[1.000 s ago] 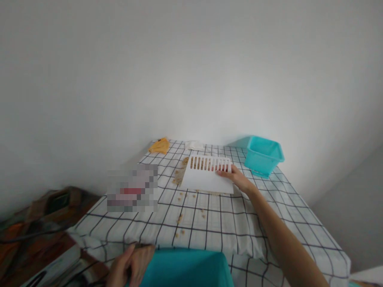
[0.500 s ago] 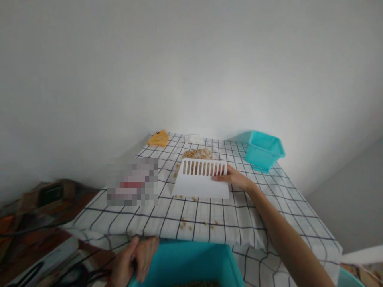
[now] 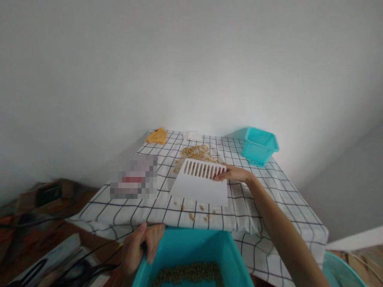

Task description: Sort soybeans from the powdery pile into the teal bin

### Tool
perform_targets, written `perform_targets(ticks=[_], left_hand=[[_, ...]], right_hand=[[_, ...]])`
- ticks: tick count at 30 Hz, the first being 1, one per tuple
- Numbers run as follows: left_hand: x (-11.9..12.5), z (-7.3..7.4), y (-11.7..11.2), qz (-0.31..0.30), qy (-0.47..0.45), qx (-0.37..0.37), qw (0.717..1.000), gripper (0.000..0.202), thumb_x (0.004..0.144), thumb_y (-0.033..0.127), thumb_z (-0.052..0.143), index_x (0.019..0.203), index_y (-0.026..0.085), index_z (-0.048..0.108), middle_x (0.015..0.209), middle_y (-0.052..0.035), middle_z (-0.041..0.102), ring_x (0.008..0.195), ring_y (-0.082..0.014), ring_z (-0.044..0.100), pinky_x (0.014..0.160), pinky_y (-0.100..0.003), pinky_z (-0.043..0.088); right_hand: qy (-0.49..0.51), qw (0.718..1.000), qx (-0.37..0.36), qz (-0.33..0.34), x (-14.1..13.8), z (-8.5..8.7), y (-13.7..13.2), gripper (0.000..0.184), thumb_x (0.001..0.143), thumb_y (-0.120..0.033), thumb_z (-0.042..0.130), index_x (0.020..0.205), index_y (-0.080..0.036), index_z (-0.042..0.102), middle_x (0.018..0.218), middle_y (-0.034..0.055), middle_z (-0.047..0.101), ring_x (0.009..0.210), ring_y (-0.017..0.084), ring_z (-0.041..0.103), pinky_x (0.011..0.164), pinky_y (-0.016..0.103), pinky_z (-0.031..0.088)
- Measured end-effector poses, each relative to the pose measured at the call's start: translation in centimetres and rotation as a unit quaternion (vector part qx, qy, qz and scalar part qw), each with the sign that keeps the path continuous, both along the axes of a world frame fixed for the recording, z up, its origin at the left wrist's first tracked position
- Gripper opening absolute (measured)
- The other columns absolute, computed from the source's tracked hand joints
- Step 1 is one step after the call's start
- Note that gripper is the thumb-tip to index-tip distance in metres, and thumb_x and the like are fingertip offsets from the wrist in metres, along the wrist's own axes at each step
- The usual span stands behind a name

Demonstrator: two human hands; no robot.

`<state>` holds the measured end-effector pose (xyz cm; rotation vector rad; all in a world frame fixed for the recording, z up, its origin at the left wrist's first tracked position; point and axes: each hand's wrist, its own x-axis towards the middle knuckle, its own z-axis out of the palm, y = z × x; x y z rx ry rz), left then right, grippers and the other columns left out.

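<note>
My right hand (image 3: 234, 173) grips the top right corner of a white slotted plastic scraper (image 3: 200, 184) that lies on the checked tablecloth (image 3: 269, 191). Behind the scraper sits a heap of tan beans (image 3: 196, 153), and a few loose beans (image 3: 197, 213) lie in front of it near the table's front edge. My left hand (image 3: 140, 247) is closed on the left rim of a turquoise tub (image 3: 182, 247) held below that edge. The tub has beans (image 3: 190, 273) in its bottom.
A second turquoise basket (image 3: 259, 146) stands at the table's far right corner. An orange cloth (image 3: 157, 136) and a white cloth (image 3: 194, 136) lie by the wall. A blurred patch (image 3: 133, 182) covers something at the left. Dark cables (image 3: 68, 271) run over the brown floor at lower left.
My right hand has drawn the scraper toward the front edge, baring the bean heap behind it. The tub has come up into view with beans inside; my left hand stays on its rim.
</note>
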<state>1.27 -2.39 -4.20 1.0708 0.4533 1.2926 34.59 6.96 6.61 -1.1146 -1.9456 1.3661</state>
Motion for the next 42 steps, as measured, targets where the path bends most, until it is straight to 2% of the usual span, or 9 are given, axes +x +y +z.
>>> perform_targets(ticks=[4,8,13,23,29,33,36,38,42], left_hand=[[0.6,-0.4,0.1,0.004,-0.025,0.04,0.999,0.068,0.102,0.036,0.035,0.038,0.019,0.053,0.032,-0.0005,0.048,0.036,-0.011,0.04,0.055,-0.033,0.035],[0.8,-0.5,0.3,0.02,-0.038,0.066,0.997,0.066,0.102,0.03,0.032,0.04,0.018,0.048,0.032,0.0004,0.044,0.036,-0.01,0.039,0.054,-0.031,0.033],[0.0,0.1,1.0,-0.028,0.031,0.123,0.992,0.068,0.101,0.043,0.033,0.039,0.02,0.048,0.031,0.0004,0.045,0.034,-0.0114,0.042,0.054,-0.032,0.037],[0.2,1.0,0.5,0.011,0.042,0.11,0.993,0.067,0.102,0.038,0.031,0.039,0.022,0.049,0.03,0.0008,0.045,0.033,-0.0127,0.041,0.053,-0.033,0.039],[0.2,1.2,0.5,0.01,0.04,0.123,0.992,0.067,0.103,0.036,0.029,0.04,0.022,0.047,0.031,0.0009,0.044,0.033,-0.0122,0.042,0.052,-0.033,0.039],[-0.1,1.0,0.7,-0.005,0.046,0.127,0.991,0.068,0.103,0.039,0.028,0.039,0.022,0.046,0.03,0.0004,0.044,0.032,-0.0122,0.041,0.051,-0.033,0.039],[-0.1,1.1,0.6,-0.008,0.041,0.117,0.992,0.068,0.102,0.04,0.03,0.038,0.021,0.046,0.03,0.0002,0.045,0.032,-0.012,0.041,0.051,-0.032,0.038],[-0.2,1.2,0.5,-0.012,0.034,0.105,0.994,0.068,0.102,0.039,0.031,0.039,0.021,0.049,0.031,0.0002,0.046,0.033,-0.0117,0.042,0.052,-0.032,0.038],[-0.6,1.5,0.2,-0.05,0.049,0.082,0.994,0.068,0.102,0.039,0.032,0.041,0.021,0.057,0.034,-0.0012,0.051,0.036,-0.0129,0.046,0.057,-0.034,0.041]], right_hand=[[-0.04,0.999,-0.032,0.018,0.4,0.2,-0.2,0.031,0.074,-0.041,0.075,0.09,-0.015,0.071,0.076,0.0003,0.067,0.069,0.014,0.061,0.06,0.023,0.051],[-0.048,0.996,-0.07,0.032,0.4,0.3,-0.3,0.03,0.074,-0.039,0.074,0.09,-0.014,0.071,0.075,0.0006,0.067,0.063,0.012,0.062,0.05,0.019,0.048],[-0.05,0.993,-0.083,0.066,0.3,0.5,-0.6,0.033,0.075,-0.04,0.073,0.095,-0.014,0.07,0.075,0.0011,0.071,0.053,0.011,0.064,0.043,0.018,0.048],[-0.081,0.969,-0.154,0.176,-0.3,0.9,-1.1,0.036,0.079,-0.044,0.072,0.094,-0.012,0.072,0.067,0.0024,0.072,0.051,0.013,0.067,0.043,0.018,0.051],[-0.091,0.956,-0.204,0.188,-0.6,1.6,-1.7,0.038,0.073,-0.038,0.078,0.1,-0.012,0.073,0.077,0.0029,0.073,0.061,0.014,0.069,0.046,0.019,0.054],[-0.083,0.963,-0.179,0.185,0.1,1.7,-1.6,0.035,0.071,-0.038,0.079,0.092,-0.011,0.075,0.073,0.0027,0.073,0.061,0.013,0.068,0.051,0.02,0.054],[-0.011,0.986,-0.111,0.121,0.8,1.7,-1.4,0.03,0.071,-0.039,0.079,0.083,-0.012,0.074,0.067,0.0008,0.071,0.056,0.01,0.064,0.051,0.019,0.052],[0.061,0.996,-0.057,0.029,1.2,1.7,-1.2,0.03,0.068,-0.041,0.08,0.077,-0.013,0.073,0.064,-0.0001,0.07,0.053,0.009,0.06,0.05,0.018,0.049],[0.194,0.957,0.006,-0.214,1.2,1.9,-1.1,0.035,0.067,-0.049,0.078,0.072,-0.015,0.068,0.064,0.0017,0.068,0.053,0.012,0.059,0.05,0.023,0.048]])
